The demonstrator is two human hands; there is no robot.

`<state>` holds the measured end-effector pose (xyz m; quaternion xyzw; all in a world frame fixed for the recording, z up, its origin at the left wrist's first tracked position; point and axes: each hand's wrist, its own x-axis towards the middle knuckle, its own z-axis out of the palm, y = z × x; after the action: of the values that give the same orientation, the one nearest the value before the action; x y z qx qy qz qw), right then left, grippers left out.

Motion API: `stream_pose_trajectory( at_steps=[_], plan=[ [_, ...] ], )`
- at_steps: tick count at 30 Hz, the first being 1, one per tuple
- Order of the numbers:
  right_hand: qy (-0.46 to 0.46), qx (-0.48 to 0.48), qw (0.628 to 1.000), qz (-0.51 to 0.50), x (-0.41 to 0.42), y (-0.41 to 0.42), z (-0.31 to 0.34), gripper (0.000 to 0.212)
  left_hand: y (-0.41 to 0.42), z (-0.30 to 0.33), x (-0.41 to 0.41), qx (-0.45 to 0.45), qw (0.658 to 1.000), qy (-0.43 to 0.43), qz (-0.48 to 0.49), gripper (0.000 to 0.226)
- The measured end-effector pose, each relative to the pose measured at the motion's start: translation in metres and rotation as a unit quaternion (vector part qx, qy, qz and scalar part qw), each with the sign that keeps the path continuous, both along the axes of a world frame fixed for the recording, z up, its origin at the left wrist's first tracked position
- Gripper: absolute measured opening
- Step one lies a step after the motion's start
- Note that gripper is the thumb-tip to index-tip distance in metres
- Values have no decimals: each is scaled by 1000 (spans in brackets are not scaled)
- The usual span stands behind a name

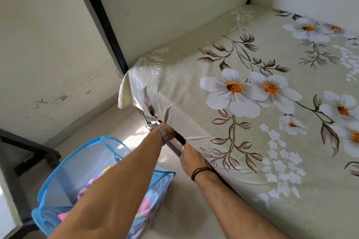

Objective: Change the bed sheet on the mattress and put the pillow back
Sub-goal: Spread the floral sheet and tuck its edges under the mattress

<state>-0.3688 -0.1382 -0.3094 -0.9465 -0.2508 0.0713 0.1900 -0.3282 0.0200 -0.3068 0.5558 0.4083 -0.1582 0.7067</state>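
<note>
Far left: dark metal furniture frame [29, 151] on the tiled floor [124, 120]. Next, blue mesh laundry hamper [64, 178] with pink/pastel fabric inside, just beside the bed. Left hand [171, 134], metal watch [162, 133] on wrist, is at the sheet's lower edge near the mattress corner; fingers hidden under the fabric, can't tell the grip. Right hand [191, 159], black wrist band [200, 171], presses the sheet edge against the bed's side rail [175, 148]; fingers tucked out of sight. Floral green bed sheet [242, 122] covers the mattress, corner flap [126, 93] hanging loose. Headboard [155, 15] behind.
</note>
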Motion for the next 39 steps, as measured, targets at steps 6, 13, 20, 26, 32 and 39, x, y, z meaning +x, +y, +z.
stream_pose_trajectory(
  at_steps=[6,13,20,26,32,39],
  plan=[
    [154,-3,988,27,2,-3,21,52,63,7,-39,-222,936,-173,211,31],
    [222,30,974,14,2,-7,15,57,92,20,-18,-135,945,-175,242,29],
    [161,60,985,21,2,-9,9,68,116,7,-8,303,943,-34,134,6],
    [102,67,992,32,3,-11,0,62,111,7,33,61,947,-26,316,20],
    [43,15,999,-13,-2,2,-16,86,99,11,33,-162,869,-173,435,36],
    [37,-8,999,23,12,79,-15,88,104,10,32,-229,875,-195,380,65]
  ],
)
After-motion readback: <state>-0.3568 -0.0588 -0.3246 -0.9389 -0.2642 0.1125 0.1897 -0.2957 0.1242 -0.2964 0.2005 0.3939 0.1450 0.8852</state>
